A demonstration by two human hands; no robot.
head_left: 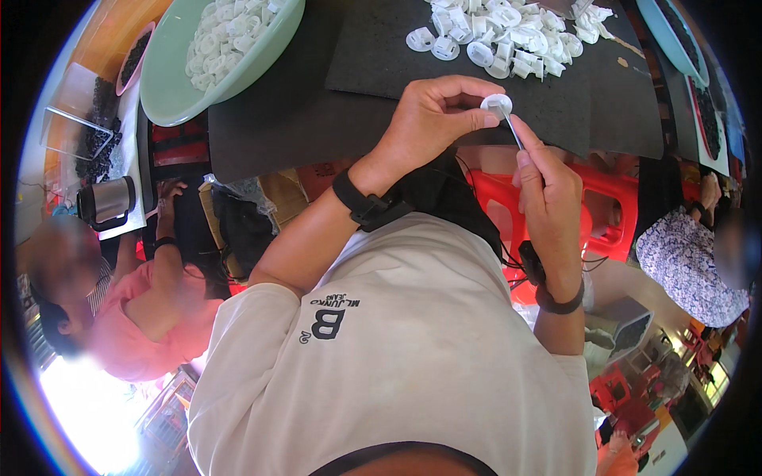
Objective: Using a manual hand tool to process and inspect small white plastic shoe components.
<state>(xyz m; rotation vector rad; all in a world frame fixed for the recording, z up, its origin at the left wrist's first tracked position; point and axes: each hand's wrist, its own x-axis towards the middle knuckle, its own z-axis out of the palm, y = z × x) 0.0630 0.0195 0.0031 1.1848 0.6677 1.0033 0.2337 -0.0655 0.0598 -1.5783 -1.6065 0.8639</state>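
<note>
Between the thumb and fingers of my left hand [436, 115] is a small round white plastic part [495, 103]. My right hand [548, 178] grips a slim metal tool [512, 131], and its tip meets the face of that part. The kind of tool cannot be made out, since my fingers cover its handle. Both hands are above the near edge of the dark table. Just beyond them lies a loose heap of similar white plastic parts [508, 36], spread over a dark board [373, 63].
A pale green basin [175, 103] holding many white parts stands at the far left. A blue basin [675, 47] of dark pieces is at the far right. Red plastic stools [611, 206] stand below the table. People sit at both sides, one in a pink top [159, 317].
</note>
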